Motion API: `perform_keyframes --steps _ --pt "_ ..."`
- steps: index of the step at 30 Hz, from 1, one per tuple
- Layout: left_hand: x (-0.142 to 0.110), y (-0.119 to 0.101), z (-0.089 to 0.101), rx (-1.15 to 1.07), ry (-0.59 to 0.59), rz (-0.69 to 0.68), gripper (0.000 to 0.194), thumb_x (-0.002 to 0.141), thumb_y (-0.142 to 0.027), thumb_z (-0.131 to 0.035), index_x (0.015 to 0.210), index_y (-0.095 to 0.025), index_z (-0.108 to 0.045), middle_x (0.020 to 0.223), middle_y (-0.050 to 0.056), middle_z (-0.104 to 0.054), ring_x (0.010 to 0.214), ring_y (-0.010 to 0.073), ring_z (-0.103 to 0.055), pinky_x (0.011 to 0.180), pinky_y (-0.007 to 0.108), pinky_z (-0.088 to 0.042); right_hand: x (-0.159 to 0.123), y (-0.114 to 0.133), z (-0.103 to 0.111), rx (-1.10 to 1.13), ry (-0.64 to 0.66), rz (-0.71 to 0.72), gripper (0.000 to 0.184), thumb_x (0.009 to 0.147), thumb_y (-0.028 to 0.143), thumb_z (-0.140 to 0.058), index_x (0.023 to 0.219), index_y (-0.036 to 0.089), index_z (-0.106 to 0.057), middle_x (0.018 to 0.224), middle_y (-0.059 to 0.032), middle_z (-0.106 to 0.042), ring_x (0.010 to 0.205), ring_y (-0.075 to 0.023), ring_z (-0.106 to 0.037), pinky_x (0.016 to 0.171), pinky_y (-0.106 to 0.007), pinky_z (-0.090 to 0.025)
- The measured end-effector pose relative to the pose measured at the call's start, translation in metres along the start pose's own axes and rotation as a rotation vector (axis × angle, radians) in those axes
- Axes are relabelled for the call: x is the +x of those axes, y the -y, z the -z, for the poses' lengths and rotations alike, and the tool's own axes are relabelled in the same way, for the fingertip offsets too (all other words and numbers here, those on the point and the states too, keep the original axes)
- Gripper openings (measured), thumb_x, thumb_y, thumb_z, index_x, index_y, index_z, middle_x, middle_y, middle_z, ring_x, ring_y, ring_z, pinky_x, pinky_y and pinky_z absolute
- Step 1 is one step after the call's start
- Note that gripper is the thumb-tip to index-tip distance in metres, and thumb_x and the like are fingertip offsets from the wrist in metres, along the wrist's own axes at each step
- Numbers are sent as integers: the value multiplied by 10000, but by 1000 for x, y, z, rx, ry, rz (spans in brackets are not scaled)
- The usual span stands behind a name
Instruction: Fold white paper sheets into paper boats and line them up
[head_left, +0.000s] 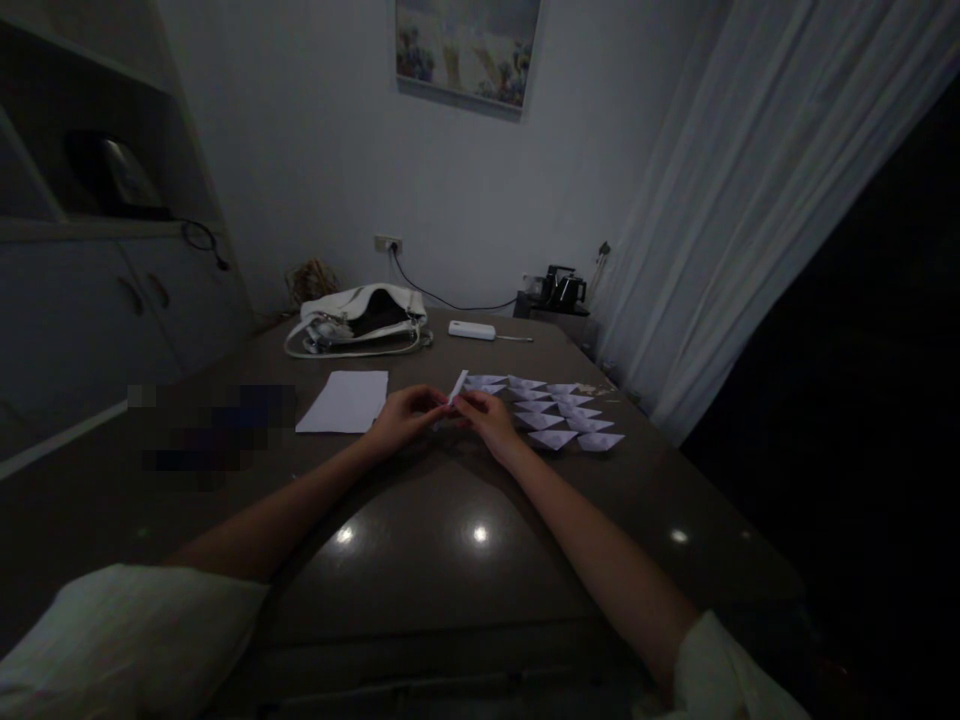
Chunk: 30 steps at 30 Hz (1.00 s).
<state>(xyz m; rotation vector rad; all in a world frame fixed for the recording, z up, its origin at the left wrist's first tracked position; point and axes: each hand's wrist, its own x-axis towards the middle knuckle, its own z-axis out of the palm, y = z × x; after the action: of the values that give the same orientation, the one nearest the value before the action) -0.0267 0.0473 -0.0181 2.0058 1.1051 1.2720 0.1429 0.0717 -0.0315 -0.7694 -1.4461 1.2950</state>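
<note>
Between my two hands is a small folded white paper [460, 384], one narrow end pointing up and away from me. My left hand [409, 415] pinches it from the left. From the other side my right hand [486, 415] grips it with bent fingers; part of the paper is hidden behind the fingertips. Just beyond and right of my right hand, several folded paper boats [553, 438] stand in rows on the table. A stack of white paper sheets [345, 402] lies to the left of my left hand.
The brown glossy table [420, 590] holds a white handbag [367, 318] at its far left and a white strapped device [472, 330] at the far middle. A blurred dark patch covers the left side. A white curtain [697, 180] hangs along the right edge.
</note>
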Motion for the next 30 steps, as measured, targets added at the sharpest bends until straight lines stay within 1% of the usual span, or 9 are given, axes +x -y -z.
perform_keyframes --steps 3,9,12,15,18,21,23,25,30 --pt "0 0 1 0 8 -9 405 731 -507 -651 860 -123 -655 831 77 -692 752 202 -645 692 297 -505 0 1 1 -3 8 -6 300 643 444 -712 784 188 -646 779 -43 -672 733 -195 -630 615 -296 -493" --pt "-1 0 1 41 2 -5 369 763 -473 -626 875 -122 -649 830 73 -683 749 199 -643 693 302 -507 1 -1 -1 38 1 -13 256 665 364 -691 833 181 -627 818 -33 -663 706 -166 -626 579 -259 -492" --pt "-1 0 0 68 -4 -53 327 765 -433 -630 862 -121 -640 817 68 -661 739 191 -633 694 305 -511 4 -6 0 39 -27 -8 237 659 332 -685 824 181 -607 810 -25 -659 691 -163 -621 572 -262 -499" --pt "0 1 0 128 -21 -123 281 769 -388 -624 865 -124 -637 821 58 -620 710 171 -612 652 285 -509 7 -12 3 31 -64 -11 225 650 307 -685 811 174 -603 740 -10 -650 623 -144 -605 558 -255 -493" --pt "1 2 3 199 -73 -135 255 785 -351 -579 907 -136 -643 879 62 -590 686 152 -589 599 266 -495 9 -15 6 21 -95 -21 223 644 299 -688 806 167 -611 698 -4 -646 591 -132 -599 553 -245 -485" --pt "3 6 7 208 -105 -88 312 770 -342 -573 989 -131 -643 965 89 -600 710 164 -595 597 279 -499 10 -18 7 22 -116 -43 230 635 300 -692 805 166 -617 714 -11 -659 607 -141 -612 565 -253 -489" --pt "3 8 9 184 -66 -34 380 756 -352 -588 1061 -129 -633 994 98 -628 729 179 -607 624 300 -507 10 -19 8 38 -117 -59 242 628 299 -693 817 166 -620 722 -13 -667 607 -145 -617 570 -260 -492" --pt "3 10 9 163 -15 4 429 748 -363 -602 1110 -134 -623 980 91 -657 733 188 -614 653 316 -510 10 -19 8 53 -117 -67 249 621 293 -692 822 164 -621 713 -12 -668 582 -140 -611 562 -259 -489" --pt "4 13 8 154 23 -1 463 728 -385 -630 1118 -135 -628 930 78 -681 740 195 -616 669 317 -503 8 -16 7 76 -92 -68 274 614 279 -693 852 163 -625 684 -2 -663 567 -135 -610 577 -258 -492"
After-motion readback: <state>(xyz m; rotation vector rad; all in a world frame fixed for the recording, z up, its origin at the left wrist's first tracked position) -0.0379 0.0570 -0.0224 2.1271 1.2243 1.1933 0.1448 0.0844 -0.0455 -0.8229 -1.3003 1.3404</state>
